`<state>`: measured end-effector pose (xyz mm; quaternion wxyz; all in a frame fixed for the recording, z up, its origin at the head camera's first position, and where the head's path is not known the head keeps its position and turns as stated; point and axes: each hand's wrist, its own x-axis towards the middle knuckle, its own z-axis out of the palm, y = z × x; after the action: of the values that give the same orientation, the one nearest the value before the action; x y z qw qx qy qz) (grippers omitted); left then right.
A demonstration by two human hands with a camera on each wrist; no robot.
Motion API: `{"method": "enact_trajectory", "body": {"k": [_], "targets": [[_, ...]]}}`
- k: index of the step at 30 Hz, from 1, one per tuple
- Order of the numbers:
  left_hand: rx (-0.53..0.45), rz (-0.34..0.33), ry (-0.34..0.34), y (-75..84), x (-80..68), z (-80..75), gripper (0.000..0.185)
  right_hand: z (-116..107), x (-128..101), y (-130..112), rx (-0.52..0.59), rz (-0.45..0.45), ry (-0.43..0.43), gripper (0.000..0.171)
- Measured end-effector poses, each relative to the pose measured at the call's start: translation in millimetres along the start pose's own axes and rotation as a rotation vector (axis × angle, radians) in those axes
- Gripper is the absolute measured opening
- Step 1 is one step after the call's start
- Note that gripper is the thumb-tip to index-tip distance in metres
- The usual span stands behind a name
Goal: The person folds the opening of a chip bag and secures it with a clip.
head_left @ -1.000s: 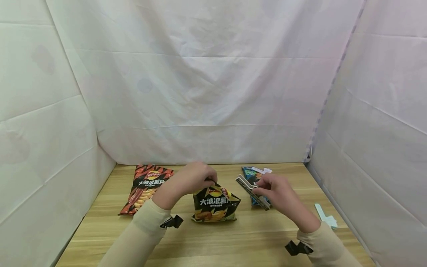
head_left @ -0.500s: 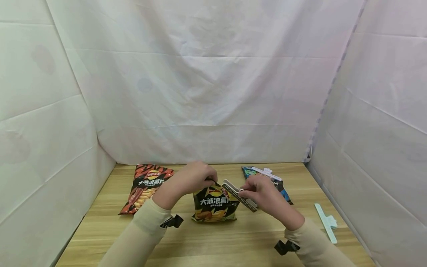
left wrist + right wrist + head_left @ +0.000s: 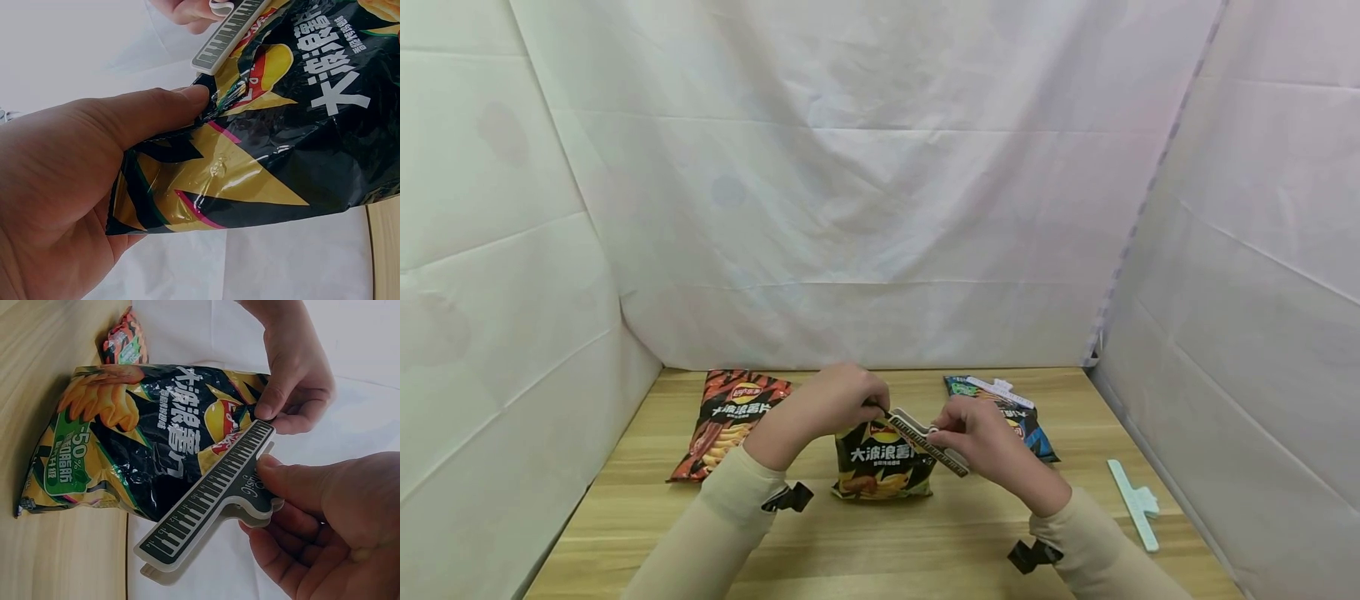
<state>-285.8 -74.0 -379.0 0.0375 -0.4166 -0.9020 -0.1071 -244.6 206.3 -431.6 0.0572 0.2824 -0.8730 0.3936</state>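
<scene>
A black and yellow chip bag (image 3: pixel 880 467) stands upright on the wooden table, its top edge pinched between the thumb and fingers of my left hand (image 3: pixel 838 404). My right hand (image 3: pixel 985 437) pinches the handle of a long bag clip (image 3: pixel 209 494) printed with piano keys. In the right wrist view the clip's two bars are parted at the near end, and it slants across the bag's top corner. Its far end sits right by my left thumb (image 3: pixel 181 100) in the left wrist view.
A red chip bag (image 3: pixel 718 433) lies at the left. At the back right lies a blue chip bag (image 3: pixel 1033 433) with a white clip (image 3: pixel 1000 392) across its top. A mint-green clip (image 3: pixel 1133 504) lies near the table's right edge. White cloth (image 3: pixel 880 208) walls the back and sides.
My right hand has moved left with the piano-key clip, from over the blue bag to the top of the black and yellow bag. My left hand has stayed in place.
</scene>
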Motion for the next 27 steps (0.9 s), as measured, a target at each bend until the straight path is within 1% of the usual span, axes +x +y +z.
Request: {"method": "enact_trajectory", "body": {"k": [7, 12, 19, 27], "targets": [[-0.002, 0.005, -0.003, 0.5, 0.0, -0.9, 0.005, 1.4, 0.6, 2.3, -0.019, 0.014, 0.007, 0.020], [-0.010, 0.011, -0.004, 0.7, 0.1, -1.3, 0.006, 2.2, 0.7, 3.4, -0.039, 0.004, 0.015, 0.021], [-0.017, 0.020, -0.008, 0.5, 0.3, -1.5, 0.006, 3.9, 2.3, 3.6, -0.032, -0.017, 0.020, 0.023], [-0.047, 0.020, -0.015, -1.1, 0.3, -1.8, 0.006, 4.6, 2.7, 4.9, -0.036, 0.024, 0.001, 0.014]]}}
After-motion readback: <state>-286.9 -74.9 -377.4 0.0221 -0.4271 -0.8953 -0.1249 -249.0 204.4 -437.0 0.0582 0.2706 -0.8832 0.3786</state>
